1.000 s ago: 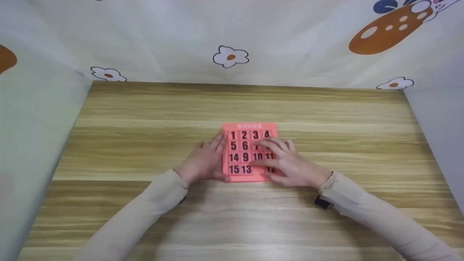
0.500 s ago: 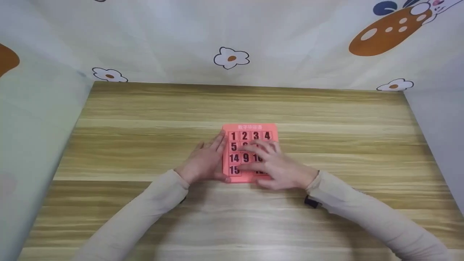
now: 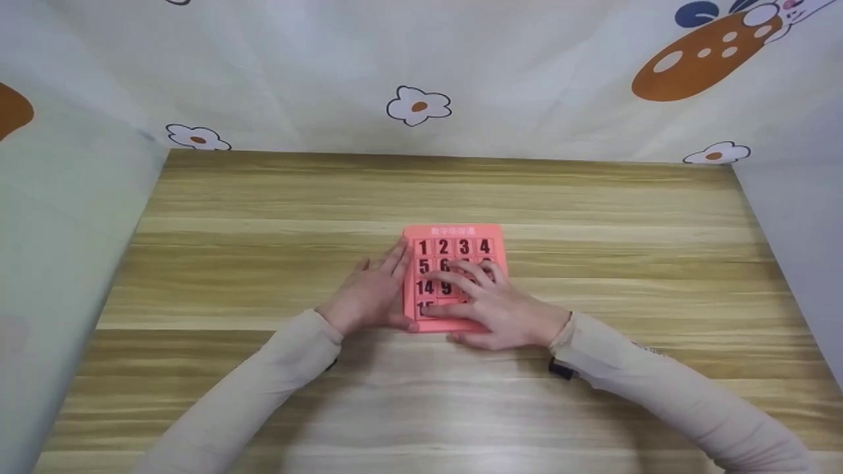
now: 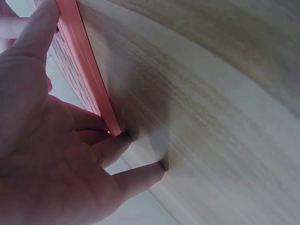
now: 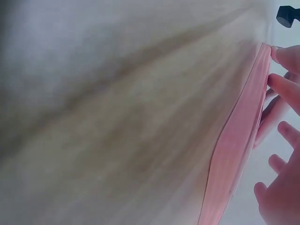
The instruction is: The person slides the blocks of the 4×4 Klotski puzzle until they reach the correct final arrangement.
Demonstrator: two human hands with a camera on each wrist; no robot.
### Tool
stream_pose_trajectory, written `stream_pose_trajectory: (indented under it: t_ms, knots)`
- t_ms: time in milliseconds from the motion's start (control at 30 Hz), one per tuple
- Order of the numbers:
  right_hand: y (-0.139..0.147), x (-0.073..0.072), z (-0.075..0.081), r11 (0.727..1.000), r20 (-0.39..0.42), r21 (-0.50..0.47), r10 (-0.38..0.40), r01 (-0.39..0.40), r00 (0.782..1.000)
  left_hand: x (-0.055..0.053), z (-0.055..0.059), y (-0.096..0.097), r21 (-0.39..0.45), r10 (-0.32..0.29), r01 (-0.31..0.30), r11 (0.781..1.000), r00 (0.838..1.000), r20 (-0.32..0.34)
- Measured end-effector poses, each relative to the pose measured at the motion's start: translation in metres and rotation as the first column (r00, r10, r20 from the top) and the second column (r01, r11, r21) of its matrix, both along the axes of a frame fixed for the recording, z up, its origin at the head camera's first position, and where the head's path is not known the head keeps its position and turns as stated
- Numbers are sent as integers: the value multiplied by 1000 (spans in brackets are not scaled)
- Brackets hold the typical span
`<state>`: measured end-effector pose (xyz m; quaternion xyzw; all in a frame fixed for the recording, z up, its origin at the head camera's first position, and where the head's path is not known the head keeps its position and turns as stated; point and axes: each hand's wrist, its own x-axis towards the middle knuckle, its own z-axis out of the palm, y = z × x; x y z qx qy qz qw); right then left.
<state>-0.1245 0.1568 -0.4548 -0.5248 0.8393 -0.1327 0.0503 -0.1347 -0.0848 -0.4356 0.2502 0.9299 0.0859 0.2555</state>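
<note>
A pink number sliding puzzle (image 3: 454, 231) lies flat on the wooden table. My left hand (image 3: 372, 296) braces its left side, fairly straight fingers along the edge and thumb at the lower left corner. The left wrist view shows two fingertips (image 4: 161, 166) down by the table beside the puzzle's edge (image 4: 91, 70). My right hand (image 3: 510, 316) spreads over the lower right part, its index fingertip on the 15 tile (image 3: 420, 304). Its thumb is at the bottom rim. Several tiles are hidden under this hand. A blank place shows right of the 15.
The table (image 3: 296, 197) has a wood-grain top. Behind it hangs a pale cloth (image 3: 296, 79) printed with flowers and an orange shape. Pale walls stand at the left (image 3: 72, 217) and right (image 3: 790, 197). A dark wristband piece (image 3: 562, 367) sits under the right sleeve.
My right hand has moved left and slightly toward the near edge across the puzzle. The 13 tile has left its second bottom place, and a tile shows in the third. The left hand stays put.
</note>
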Motion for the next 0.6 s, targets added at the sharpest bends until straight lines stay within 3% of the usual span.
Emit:
stream_pose_trajectory:
  t_ms: [233, 600]
  knots:
    - [0, -1, 1, 1000, -13, -17, 13, -14, 1000, -1, 0, -1, 8, 5, -5, 1000, 1000, 4]
    - [21, -7, 4, 980, -57, -196, -46, 34, 997, 0, 0, -2, 42, 4, -5, 999, 1000, 9]
